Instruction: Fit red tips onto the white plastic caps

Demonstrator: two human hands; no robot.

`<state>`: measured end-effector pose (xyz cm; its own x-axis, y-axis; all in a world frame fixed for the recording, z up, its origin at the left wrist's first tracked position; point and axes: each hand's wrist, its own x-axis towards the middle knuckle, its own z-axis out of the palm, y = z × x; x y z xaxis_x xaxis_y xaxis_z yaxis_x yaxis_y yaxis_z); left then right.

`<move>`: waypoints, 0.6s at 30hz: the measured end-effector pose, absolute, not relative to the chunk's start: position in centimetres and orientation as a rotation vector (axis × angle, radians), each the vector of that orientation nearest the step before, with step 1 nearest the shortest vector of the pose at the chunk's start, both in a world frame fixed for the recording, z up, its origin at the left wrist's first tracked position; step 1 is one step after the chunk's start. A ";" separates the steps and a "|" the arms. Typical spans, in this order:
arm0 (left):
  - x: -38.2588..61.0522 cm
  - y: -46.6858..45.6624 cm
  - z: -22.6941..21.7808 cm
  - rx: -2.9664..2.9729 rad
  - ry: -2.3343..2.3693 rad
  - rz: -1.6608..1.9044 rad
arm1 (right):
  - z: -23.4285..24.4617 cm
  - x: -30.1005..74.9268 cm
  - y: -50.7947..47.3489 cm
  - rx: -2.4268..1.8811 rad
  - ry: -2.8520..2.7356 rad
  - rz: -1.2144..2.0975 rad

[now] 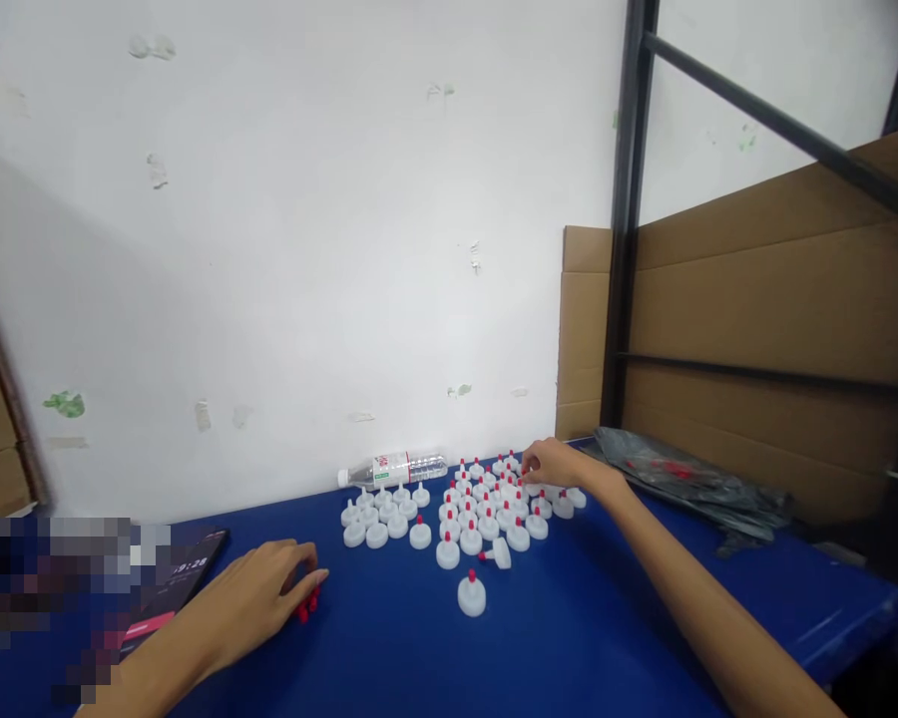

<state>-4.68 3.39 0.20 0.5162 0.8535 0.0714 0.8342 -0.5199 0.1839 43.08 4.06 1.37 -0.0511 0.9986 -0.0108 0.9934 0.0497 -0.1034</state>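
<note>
Several white caps with red tips (pixel 479 509) stand in rows on the blue table (pixel 584 628). One such cap (pixel 471 594) stands alone nearer to me, and another (pixel 500 553) lies on its side. My right hand (pixel 558 465) reaches over the far right of the group, fingers pinched on a cap there. My left hand (pixel 258 593) rests on the table to the left, fingers curled over small red tips (pixel 308 604).
A clear water bottle (pixel 393 469) lies against the white wall behind the caps. A phone (pixel 176 588) with a lit screen lies at the left. A grey plastic bag (pixel 688 484) lies at the right, before cardboard sheets (pixel 778 309) and a black metal frame (pixel 629 219).
</note>
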 end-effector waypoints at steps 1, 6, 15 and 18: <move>-4.7 3.5 0.2 2.619 1.461 0.230 | 1.3 43.0 4.1 -2.129 -2.236 0.142; -4.7 3.4 0.3 2.634 1.452 0.232 | 1.2 42.6 3.9 -2.165 -2.263 0.158; -4.2 2.5 1.1 2.627 1.446 0.171 | 2.2 41.5 2.9 -2.104 -2.143 -0.155; -4.0 2.6 0.8 2.660 1.392 0.184 | 2.8 40.5 2.6 -1.998 -2.085 -0.315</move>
